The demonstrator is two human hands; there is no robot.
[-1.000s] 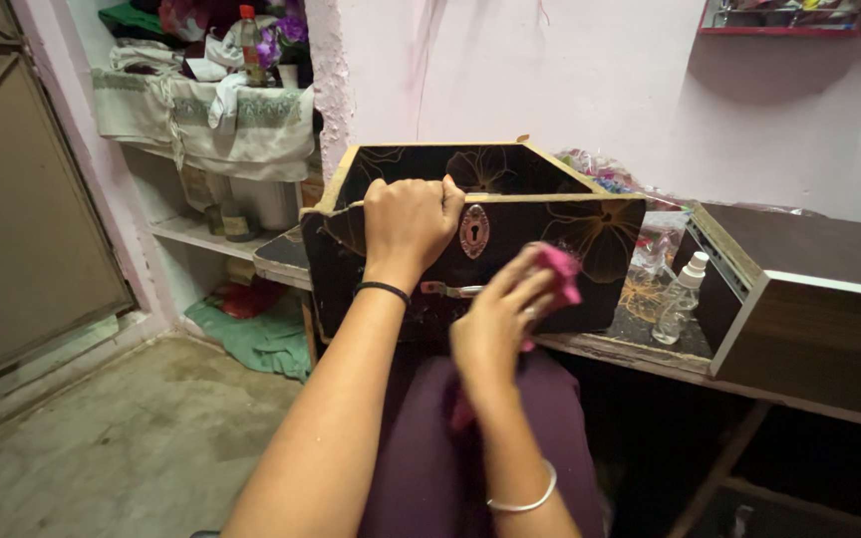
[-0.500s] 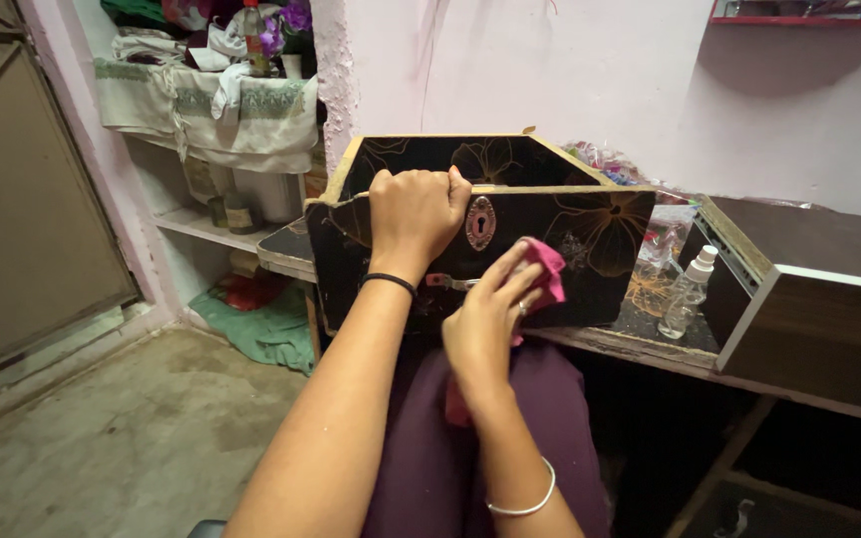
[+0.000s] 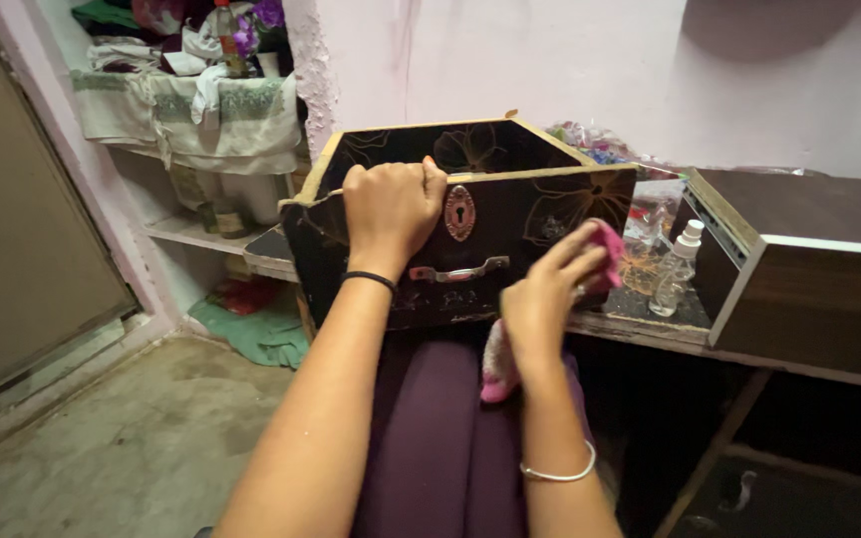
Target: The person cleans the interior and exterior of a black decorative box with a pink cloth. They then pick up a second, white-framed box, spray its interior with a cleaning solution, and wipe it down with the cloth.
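Note:
A black drawer (image 3: 550, 214) with a faint flower pattern, a metal handle and a keyhole plate rests upright on my lap. My left hand (image 3: 388, 207) grips its top front edge, a black band on the wrist. My right hand (image 3: 546, 294) presses a pink cloth (image 3: 605, 261) against the drawer's front, to the right of the handle. A tail of the cloth (image 3: 495, 364) hangs down below the hand onto my purple clothing. A silver bangle sits on my right wrist.
A dark wooden cabinet (image 3: 809, 269) stands at right with a clear spray bottle (image 3: 675, 269) on its ledge. Shelves (image 3: 191, 110) with cloth covers, bottles and flowers fill the left corner. A green cloth (image 3: 251, 334) lies on the concrete floor.
My right hand with the pink cloth has slid down and to the right across the drawer front. My left hand keeps its grip on the top edge.

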